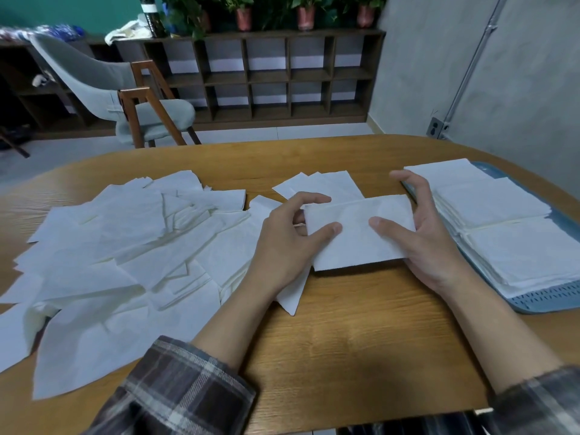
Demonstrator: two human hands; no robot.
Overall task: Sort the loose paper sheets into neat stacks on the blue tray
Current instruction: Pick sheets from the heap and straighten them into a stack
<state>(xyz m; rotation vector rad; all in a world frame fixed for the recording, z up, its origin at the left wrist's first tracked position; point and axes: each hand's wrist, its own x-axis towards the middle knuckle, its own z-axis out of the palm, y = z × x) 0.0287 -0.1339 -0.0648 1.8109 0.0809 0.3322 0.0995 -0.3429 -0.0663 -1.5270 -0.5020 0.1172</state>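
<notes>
On the wooden table (361,340), 2 hands at work on 1 folded sheet (357,237), near the middle and just left of the blue tray (546,301). Pinching the left end of this sheet with the left hand (287,246): thumb flat on top, index finger curled over the far edge, other fingers under the paper. Gripping the right end with the right hand (433,249): thumb pressed on top, fingers curved round the right edge, close to the tray rim. On the tray, 3 neat stacks of white sheets: 1 far stack (445,174), 1 middle stack (489,202), 1 near stack (530,249), side by side and touching. To the left, 1 large loose pile (125,246) of white sheets, overlapped too much for counting. Behind the folded sheet, 1 small group (326,183) of at least 3 overlapping sheets. On the forearms, 2 checked sleeves (175,390). Beyond the table, 1 grey chair (103,76) with wooden legs, 1 dark shelf unit (282,76), and on top of it 3 pink plant pots (244,18) plainly visible and 1 dark bottle (150,14).
</notes>
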